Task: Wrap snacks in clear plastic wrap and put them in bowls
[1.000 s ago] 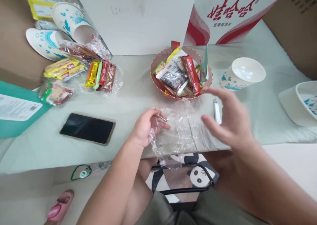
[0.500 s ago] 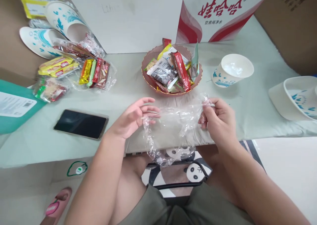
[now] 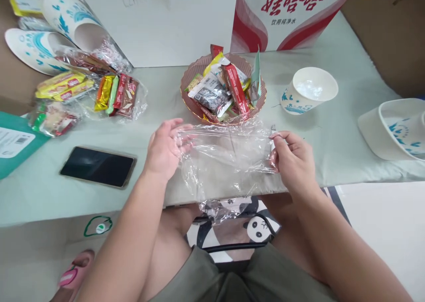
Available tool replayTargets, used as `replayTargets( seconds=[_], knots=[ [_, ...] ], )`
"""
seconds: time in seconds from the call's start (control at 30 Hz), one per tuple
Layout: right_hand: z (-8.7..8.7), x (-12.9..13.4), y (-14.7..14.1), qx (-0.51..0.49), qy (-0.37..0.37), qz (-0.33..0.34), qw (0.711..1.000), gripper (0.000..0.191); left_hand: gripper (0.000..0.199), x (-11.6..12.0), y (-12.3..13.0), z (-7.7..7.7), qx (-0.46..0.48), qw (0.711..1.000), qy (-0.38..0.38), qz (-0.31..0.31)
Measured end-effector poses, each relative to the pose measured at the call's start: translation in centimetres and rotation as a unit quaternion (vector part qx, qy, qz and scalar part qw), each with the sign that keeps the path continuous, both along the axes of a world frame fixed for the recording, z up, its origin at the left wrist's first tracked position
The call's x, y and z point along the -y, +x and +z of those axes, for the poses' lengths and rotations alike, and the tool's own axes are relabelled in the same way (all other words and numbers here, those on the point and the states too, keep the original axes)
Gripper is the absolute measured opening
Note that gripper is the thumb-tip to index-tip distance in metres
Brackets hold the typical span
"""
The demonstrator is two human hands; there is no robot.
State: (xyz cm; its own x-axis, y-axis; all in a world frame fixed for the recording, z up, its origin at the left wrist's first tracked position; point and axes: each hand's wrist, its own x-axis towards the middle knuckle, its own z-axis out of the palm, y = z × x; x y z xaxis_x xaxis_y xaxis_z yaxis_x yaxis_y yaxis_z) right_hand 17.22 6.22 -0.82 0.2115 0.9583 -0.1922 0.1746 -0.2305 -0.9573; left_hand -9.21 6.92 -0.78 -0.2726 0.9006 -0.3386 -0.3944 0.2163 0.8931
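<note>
A thin clear plastic film (image 3: 219, 160) is stretched between my two hands, just in front of the snack bowl (image 3: 184, 100). My right hand (image 3: 294, 160) pinches its right edge between thumb and fingers. Reaching into the left edge, my left hand (image 3: 166, 149) has its fingers stretched apart, with film lying over the fingertips. The film's lower part hangs crumpled past the table edge. Wrapped snacks (image 3: 212, 94) fill the pink, gold-rimmed bowl, including a red packet (image 3: 236, 87) leaning over the front.
A phone (image 3: 98, 165) lies left of my left arm. Farther left are bagged snacks (image 3: 122, 94) and tipped paper cups (image 3: 71, 21). On the right stand a paper cup (image 3: 299, 98) and a white container (image 3: 378, 129). White boxes (image 3: 179, 23) stand behind the bowl.
My left hand has moved left and up, its fingers now under the film. The film is drawn wider and flatter, while my right hand keeps its pinch. The view has shifted slightly.
</note>
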Motion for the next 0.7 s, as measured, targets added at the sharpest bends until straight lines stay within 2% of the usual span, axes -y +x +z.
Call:
replayTargets(
  seconds=[0.07,0.1,0.13,0.23,0.27,0.37,0.47,0.5,0.6,0.7],
  knots=[
    [0.0,0.0,-0.1,-0.011,0.013,-0.008,1.000,0.020,0.058,0.4,0.1,0.0,0.007,0.995,-0.038,-0.095],
    [0.0,0.0,-0.2,-0.012,0.019,-0.011,1.000,0.020,0.061,0.6,0.1,-0.1,-0.015,0.990,-0.056,-0.125],
    [0.1,0.1,-0.1,-0.010,0.024,-0.016,1.000,0.020,0.055,0.8,0.1,-0.2,-0.046,0.987,-0.072,-0.135],
    [-0.1,0.2,0.2,0.002,0.028,-0.031,0.999,0.021,0.012,0.7,0.0,-0.4,-0.118,0.987,-0.079,-0.073],
    [-0.2,0.2,0.3,0.001,0.031,-0.031,0.999,0.022,0.007,0.5,-0.1,-0.4,-0.121,0.989,-0.068,-0.044],
    [-1.1,0.1,0.9,-0.016,0.082,0.005,0.996,0.029,0.010,0.1,-0.4,0.0,-0.087,0.995,-0.044,0.023],
    [-1.9,-0.3,1.5,0.042,0.143,0.103,0.983,0.051,0.012,-0.1,-0.8,0.3,-0.041,0.996,-0.057,0.054],
    [-2.1,-0.4,1.6,0.087,0.145,0.137,0.976,0.049,0.013,-0.2,-1.0,0.3,-0.035,0.996,-0.058,0.060],
    [-2.2,-0.6,1.8,0.185,0.122,0.188,0.957,0.017,0.015,-0.1,-1.4,-0.1,-0.075,0.994,-0.038,0.068],
    [-1.5,-0.3,1.4,0.132,0.096,0.160,0.974,0.024,0.017,0.0,-1.8,-0.8,-0.168,0.984,-0.014,0.063]
  ],
)
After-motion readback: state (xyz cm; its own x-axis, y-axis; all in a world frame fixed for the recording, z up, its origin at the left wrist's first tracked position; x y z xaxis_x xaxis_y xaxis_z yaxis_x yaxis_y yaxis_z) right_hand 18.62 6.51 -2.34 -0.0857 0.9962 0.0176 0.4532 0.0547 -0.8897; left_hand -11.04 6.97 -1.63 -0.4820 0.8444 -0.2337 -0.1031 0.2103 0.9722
